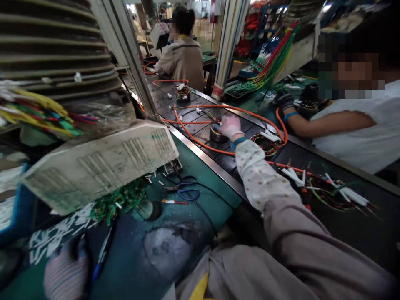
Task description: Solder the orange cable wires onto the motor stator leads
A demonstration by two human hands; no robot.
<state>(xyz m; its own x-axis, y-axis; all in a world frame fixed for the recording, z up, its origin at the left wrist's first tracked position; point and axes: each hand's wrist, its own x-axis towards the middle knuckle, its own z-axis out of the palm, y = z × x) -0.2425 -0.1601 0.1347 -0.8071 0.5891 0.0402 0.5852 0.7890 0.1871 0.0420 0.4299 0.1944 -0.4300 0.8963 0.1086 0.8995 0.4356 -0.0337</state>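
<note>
My right hand [231, 126], in a pale pink glove with greyish fingertips, reaches out over the conveyor. Its fingers are closed on the top edge of a wound motor stator [218, 136], where wires and a white connector come out. My left hand [66, 268] is low at the left, in a striped glove and somewhat blurred. Its fingers look apart, with nothing visible in them. It hovers at or touches the green mat [121, 266] beside loose white sleeves [58, 233]. A blue pen-like tool [103, 254] lies just to its right.
An orange hose [200, 143] loops across the conveyor [229, 162]. More wire-wound stators [267, 143] with white sleeves stand along it. Blue-handled scissors [188, 188] and green pieces [120, 204] lie on the mat below a white box [103, 162]. A co-worker's gloved hand [284, 102] is across the belt.
</note>
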